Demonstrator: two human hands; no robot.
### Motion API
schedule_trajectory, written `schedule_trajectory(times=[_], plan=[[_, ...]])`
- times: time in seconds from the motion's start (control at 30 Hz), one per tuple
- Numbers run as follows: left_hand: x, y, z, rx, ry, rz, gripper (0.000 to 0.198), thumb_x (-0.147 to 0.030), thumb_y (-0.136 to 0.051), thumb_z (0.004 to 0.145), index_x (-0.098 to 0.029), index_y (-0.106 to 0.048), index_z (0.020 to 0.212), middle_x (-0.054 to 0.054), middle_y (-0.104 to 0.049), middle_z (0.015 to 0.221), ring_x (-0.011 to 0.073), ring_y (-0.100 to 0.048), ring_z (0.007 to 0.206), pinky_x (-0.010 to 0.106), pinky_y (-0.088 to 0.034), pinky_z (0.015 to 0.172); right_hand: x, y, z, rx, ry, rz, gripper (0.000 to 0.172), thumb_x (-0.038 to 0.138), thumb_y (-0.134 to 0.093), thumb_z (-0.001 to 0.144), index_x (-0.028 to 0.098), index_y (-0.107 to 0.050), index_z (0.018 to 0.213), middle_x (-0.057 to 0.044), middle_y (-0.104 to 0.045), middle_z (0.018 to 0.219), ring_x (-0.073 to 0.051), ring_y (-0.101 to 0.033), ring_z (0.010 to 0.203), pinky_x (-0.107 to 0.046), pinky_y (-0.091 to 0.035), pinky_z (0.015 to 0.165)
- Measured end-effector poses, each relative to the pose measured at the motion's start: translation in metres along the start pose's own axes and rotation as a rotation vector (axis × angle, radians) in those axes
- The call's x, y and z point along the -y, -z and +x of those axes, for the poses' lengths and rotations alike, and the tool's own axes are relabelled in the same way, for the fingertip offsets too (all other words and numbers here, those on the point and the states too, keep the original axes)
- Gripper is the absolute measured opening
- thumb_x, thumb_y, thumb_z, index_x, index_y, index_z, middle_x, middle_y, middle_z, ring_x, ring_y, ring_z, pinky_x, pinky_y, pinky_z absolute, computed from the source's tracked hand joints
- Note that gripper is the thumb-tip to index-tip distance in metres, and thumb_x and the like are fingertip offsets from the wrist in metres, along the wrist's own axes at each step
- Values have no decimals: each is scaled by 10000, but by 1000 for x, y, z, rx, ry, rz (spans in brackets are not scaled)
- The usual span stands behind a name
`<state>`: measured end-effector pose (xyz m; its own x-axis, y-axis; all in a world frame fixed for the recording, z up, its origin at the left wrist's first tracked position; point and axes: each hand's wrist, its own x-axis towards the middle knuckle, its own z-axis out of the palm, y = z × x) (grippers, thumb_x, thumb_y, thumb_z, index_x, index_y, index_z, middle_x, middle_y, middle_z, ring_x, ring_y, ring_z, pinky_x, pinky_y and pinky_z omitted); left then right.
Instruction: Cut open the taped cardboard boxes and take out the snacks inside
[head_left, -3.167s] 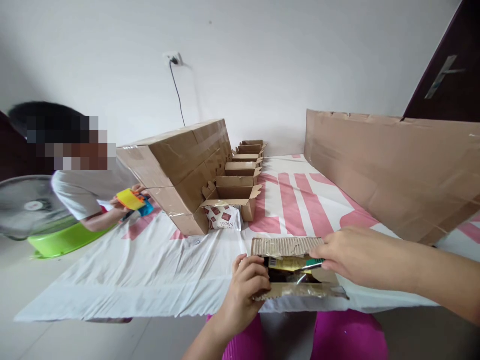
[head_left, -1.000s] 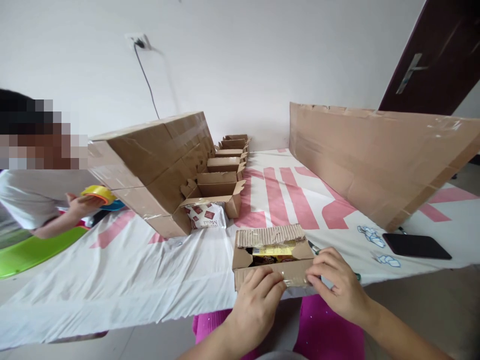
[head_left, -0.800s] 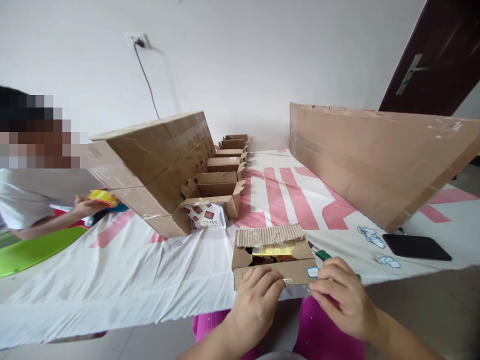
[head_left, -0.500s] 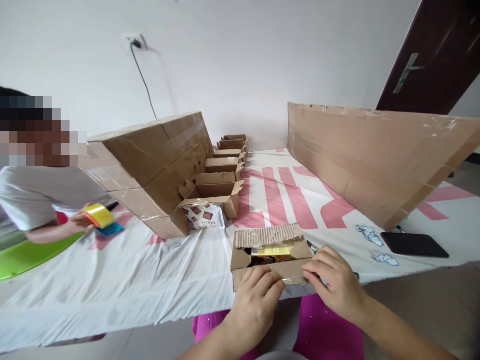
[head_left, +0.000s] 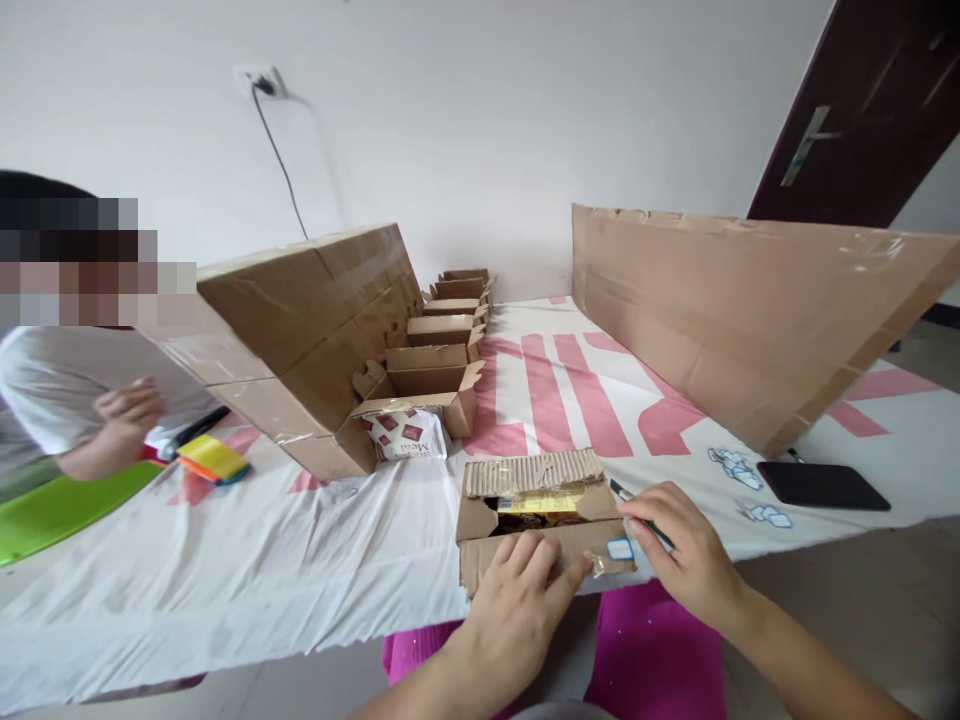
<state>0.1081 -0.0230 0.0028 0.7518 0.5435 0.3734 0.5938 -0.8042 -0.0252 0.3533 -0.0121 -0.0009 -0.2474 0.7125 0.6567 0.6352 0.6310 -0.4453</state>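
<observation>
A small cardboard box (head_left: 474,520) stands with its top open at the table's front edge, a yellow package (head_left: 546,500) and dark packets inside. My left hand (head_left: 517,590) lies over its folded-out front flap, fingers extended and thumb toward the right. On that flap's right end is a small white label (head_left: 619,549) with a blue border. Just right of the label, my right hand (head_left: 686,540) is closed around a green pen (head_left: 658,532), whose dark-and-white end points toward the box. My fingers partly cover the pen.
Several open boxes (head_left: 431,385) line a cardboard stack (head_left: 300,310) on the left; a printed pouch (head_left: 405,435) leans there. At right stand a cardboard panel (head_left: 735,310), blue-edged labels (head_left: 735,468) and a phone (head_left: 823,484). A co-worker's hand (head_left: 131,408) is above coloured pads (head_left: 214,458).
My right hand has moved slightly right off the flap, exposing the blue-bordered label and the pen. My left thumb has shifted right. The co-worker has let go of the coloured pads.
</observation>
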Motion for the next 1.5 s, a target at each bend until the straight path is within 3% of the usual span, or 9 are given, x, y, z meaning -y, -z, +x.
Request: schedule_trajectory(times=[0.17, 0.43, 0.73, 0.9, 1.03, 1.13, 1.23, 1.37, 1.5], plan=[[1, 0, -1, 28, 9, -8, 494, -64, -464, 888, -208, -489, 1359, 73, -570, 1003, 239, -501, 897, 365, -435, 784, -2, 3, -17, -6, -95, 35, 139, 149, -520, 925, 220, -622, 986, -56, -657, 887, -199, -638, 845, -327, -543, 720], [-2, 7, 4, 68, 18, -70, 427, -90, -475, 901, -166, -501, 1320, 74, -613, 1007, 236, -518, 880, 385, -477, 798, 17, -12, -18, 33, 406, -334, 302, 153, -550, 930, 182, -646, 1215, -51, -756, 1116, -233, -583, 1198, -407, -398, 989], [1, 1, -3, -153, 50, -180, 268, -26, -411, 878, -149, -610, 1008, 68, -653, 888, 212, -530, 753, 342, -499, 683, 23, -24, -7, -6, 436, -276, 373, 55, -369, 978, 173, -696, 1115, -8, -766, 1101, -207, -586, 1191, -394, -358, 992], [1, 10, -3, -142, 73, -284, 218, -69, -424, 912, -161, -613, 965, 67, -672, 882, 202, -576, 778, 323, -521, 708, 28, -25, -7, 5, 452, -263, 377, 83, -343, 1008, 169, -695, 1113, -2, -769, 1091, -202, -609, 1148, -408, -316, 1046], [25, 27, -2, -121, 174, -369, 93, -207, -538, 930, -185, -628, 939, 74, -667, 979, 191, -615, 851, 308, -536, 757, 29, -27, -5, 9, 455, -254, 384, 68, -339, 1002, 161, -699, 1098, -14, -773, 1076, -191, -635, 1111, -401, -312, 1047], [59, 29, 4, -107, 304, -149, 148, -153, -584, 882, -191, -650, 1009, 110, -652, 1098, 268, -604, 1013, 421, -523, 854, 27, -28, -6, 7, 449, -241, 381, 35, -363, 974, 163, -698, 1103, -22, -767, 1093, -196, -633, 1117, -401, -335, 1023], [90, 22, 11, 13, 319, -39, 245, -133, -644, 824, -214, -665, 1054, 101, -657, 1176, 316, -577, 1125, 486, -479, 938, 27, -28, -7, 3, 443, -230, 366, 24, -398, 945, 162, -697, 1105, -30, -764, 1094, -216, -615, 1132, -412, -347, 1009], [111, 19, 20, 20, 372, -121, 178, -157, -524, 922, -207, -686, 976, 59, -733, 976, 218, -666, 924, 373, -489, 911, 25, -20, -9, 134, 454, -223, 236, 181, -578, 911, 183, -692, 1117, -39, -743, 1130, -243, -601, 1121, -423, -344, 1030], [123, 21, 26, -38, 493, -112, 207, -225, -464, 963, -213, -668, 996, 45, -728, 877, 203, -677, 821, 311, -514, 778, 15, -12, -11, 248, 374, -93, 309, 337, -632, 886, 219, -656, 1171, -61, -710, 1173, -267, -584, 1151, -426, -423, 1001]])
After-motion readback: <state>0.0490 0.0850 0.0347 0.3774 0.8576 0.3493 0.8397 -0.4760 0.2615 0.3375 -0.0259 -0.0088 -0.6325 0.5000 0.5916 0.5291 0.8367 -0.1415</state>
